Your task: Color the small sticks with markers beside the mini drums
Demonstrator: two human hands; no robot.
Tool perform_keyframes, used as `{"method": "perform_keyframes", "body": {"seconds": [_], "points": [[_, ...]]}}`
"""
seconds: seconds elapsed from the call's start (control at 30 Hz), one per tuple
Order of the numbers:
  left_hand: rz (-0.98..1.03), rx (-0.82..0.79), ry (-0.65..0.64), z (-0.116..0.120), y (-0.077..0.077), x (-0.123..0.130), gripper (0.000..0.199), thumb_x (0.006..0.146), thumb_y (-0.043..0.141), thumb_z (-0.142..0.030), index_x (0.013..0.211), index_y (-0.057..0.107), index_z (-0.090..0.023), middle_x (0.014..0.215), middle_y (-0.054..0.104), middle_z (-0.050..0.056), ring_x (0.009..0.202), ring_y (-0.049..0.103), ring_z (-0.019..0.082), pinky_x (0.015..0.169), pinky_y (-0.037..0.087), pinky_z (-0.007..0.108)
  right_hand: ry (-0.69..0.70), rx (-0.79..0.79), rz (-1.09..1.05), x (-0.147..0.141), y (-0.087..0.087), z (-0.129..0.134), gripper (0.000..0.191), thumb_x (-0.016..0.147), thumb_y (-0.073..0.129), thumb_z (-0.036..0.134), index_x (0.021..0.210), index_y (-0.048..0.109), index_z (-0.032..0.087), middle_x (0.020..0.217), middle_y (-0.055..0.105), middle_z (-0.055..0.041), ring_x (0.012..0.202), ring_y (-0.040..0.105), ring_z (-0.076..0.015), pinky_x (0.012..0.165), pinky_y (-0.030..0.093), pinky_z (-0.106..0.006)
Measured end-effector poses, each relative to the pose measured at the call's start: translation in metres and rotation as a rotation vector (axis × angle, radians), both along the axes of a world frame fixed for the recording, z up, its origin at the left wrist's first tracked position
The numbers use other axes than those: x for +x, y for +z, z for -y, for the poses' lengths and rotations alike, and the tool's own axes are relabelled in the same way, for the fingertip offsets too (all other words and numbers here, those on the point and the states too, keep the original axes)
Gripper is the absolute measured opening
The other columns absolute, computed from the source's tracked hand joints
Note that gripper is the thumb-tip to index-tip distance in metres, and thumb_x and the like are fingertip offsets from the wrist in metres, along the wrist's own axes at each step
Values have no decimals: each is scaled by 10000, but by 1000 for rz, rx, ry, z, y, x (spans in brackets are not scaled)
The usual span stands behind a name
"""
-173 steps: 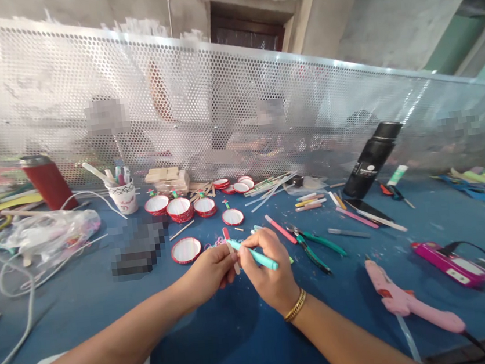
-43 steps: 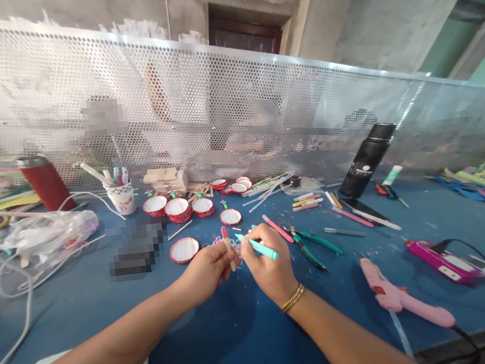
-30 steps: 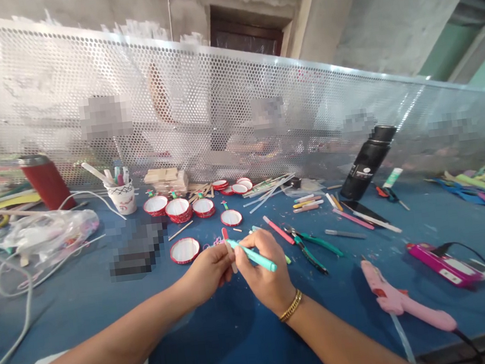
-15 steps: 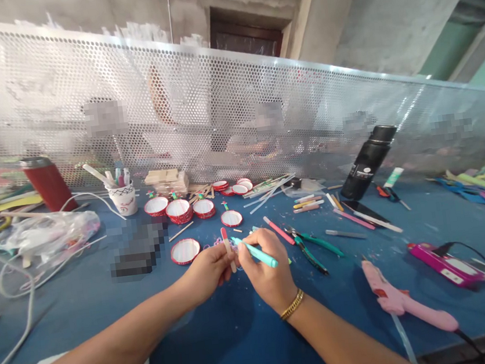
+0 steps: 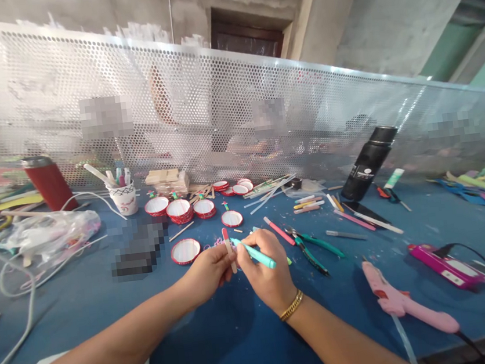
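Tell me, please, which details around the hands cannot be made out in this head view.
In the head view:
Tip of the turquoise marker: too small to tell whether it touches the red-tipped stick.
The stick's far side: turned from the camera, in the left hand.
The marker's middle: covered by the right hand.
Dark flat object: blurred into blocks.
Black bottle's lettering: too small.

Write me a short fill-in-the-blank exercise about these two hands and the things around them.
1. The left hand holds a wooden stick with a ____ tip; the right hand holds a turquoise marker.
2. The gold bracelet is on the ____ wrist.
3. The pink glue gun lies on a ____ table.

Missing words: red; right; blue.
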State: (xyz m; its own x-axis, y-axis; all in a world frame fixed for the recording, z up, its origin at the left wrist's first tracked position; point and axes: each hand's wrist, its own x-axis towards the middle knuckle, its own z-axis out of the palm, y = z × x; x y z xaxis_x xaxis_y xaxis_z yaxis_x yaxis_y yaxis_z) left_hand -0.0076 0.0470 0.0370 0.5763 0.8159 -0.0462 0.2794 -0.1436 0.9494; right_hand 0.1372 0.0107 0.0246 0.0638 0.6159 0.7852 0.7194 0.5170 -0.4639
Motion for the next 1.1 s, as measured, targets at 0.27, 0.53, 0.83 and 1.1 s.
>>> {"method": "perform_keyframes", "body": {"seconds": [0.27,0.53,0.83,1.1], "points": [[6,-1,-13,-1,-4,-1,372,837,416,-527,693,462,-188,547,461,-46,468,372,77,466,267,216,48,45,-4,-3,0,1,101,845,538,201,747,516,205,705,576,-13,708,531,-165,713,432,-325],[-13,8,-8,-1,-3,-1,343,845,416,-488,674,443,-192,546,453,-47,466,367,77,465,265,218,28,32,0,-3,0,1,111,849,537,195,744,505,206,703,570,-14,709,529,-169,721,425,-329],[-6,-6,-2,1,-1,0,349,851,409,-491,682,444,-188,546,447,-47,471,366,77,466,263,217,48,22,-17,-4,1,2,103,856,533,206,755,512,204,711,573,-16,716,523,-170,717,422,-331],[-20,2,-1,1,0,0,325,862,395,-458,692,446,-185,553,449,-46,477,367,77,469,267,216,39,14,-9,-3,1,1,122,862,525,210,742,508,197,699,562,-14,712,509,-166,719,413,-329]]}}
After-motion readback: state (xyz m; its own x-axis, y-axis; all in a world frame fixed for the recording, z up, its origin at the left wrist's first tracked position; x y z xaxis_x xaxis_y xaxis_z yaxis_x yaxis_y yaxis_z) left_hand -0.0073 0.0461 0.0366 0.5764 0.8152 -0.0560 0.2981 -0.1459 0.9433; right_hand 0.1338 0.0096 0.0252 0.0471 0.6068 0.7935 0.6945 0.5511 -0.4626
